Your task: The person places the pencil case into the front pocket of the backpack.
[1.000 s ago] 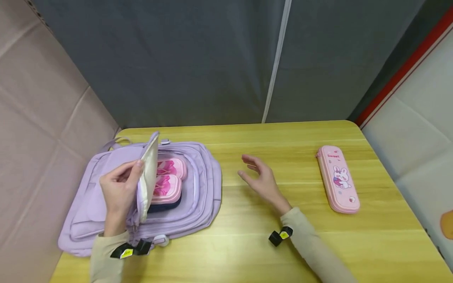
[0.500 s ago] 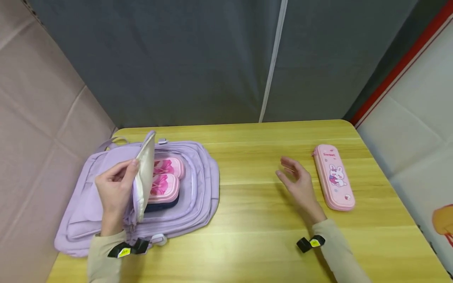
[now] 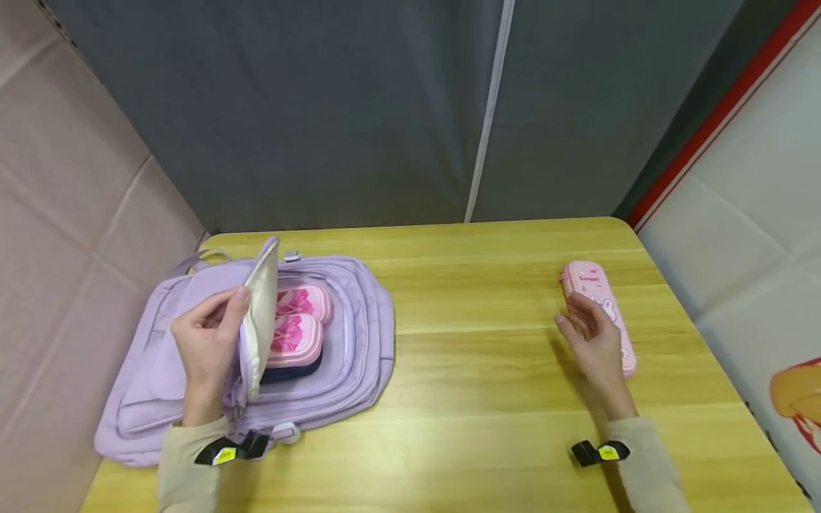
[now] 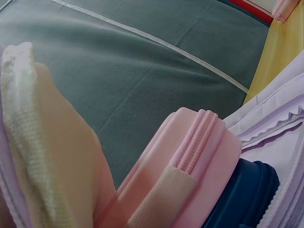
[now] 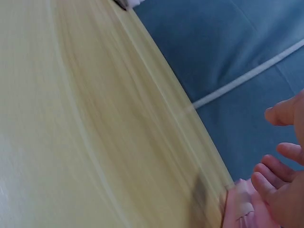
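- Fingers of the left hand [image 3: 204,342] are clamped on the raised pocket flap [image 3: 261,320], with thumb and fingertips meeting at its edge.
- This flap belongs to the lavender backpack [image 3: 373,335], which lies flat on the left part of the counter [image 3: 462,399]; its inner side is cream, and it stands almost upright.
- To the right of the flap, in the opened front pocket, are two rounded pink tops [image 3: 300,336] with a darker pink print; whether they are one case or two, I cannot tell.
- Under the near pink top, a dark blue zipped case [image 3: 293,372] is partly visible.
- On the right side, the fingers of the right hand [image 3: 596,349] are bent, with the thumb apart from them, and they grip nothing.
- This hand is at the pink pencil case [image 3: 591,280] and covers part of it in the head view; whether they touch, I cannot tell.
- The pencil case lies on the right part of the counter, well apart from the backpack, with small letters near its far end.
- Behind the counter hangs a dark grey curtain [image 3: 308,121] with a pale strip [image 3: 489,121].
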